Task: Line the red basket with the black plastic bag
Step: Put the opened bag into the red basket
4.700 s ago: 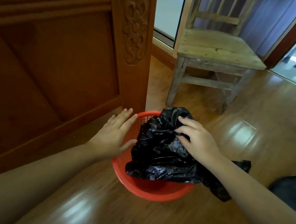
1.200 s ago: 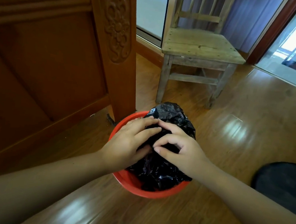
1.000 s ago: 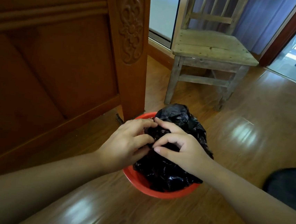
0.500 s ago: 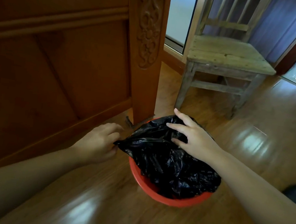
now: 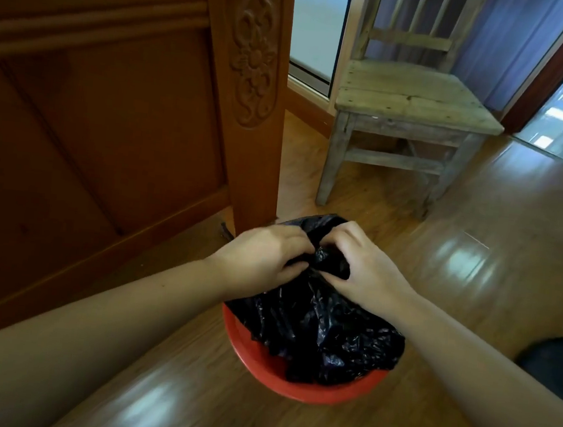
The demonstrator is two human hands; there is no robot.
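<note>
The red basket stands on the wooden floor in front of me; only its near rim and wall show. The crumpled black plastic bag fills its mouth and spills over the right and far rim. My left hand and my right hand meet over the far middle of the basket, fingers curled and pinching folds of the bag between them. The basket's inside is hidden by the bag.
A carved wooden panel with a thick post stands close to the basket's left and far side. A worn wooden chair is behind it. A dark object lies at the right edge. Glossy floor spreads to the right and front.
My left hand came back from the basket's left side to the middle. Both hands now pinch the bag together; half a second ago they held it stretched apart.
</note>
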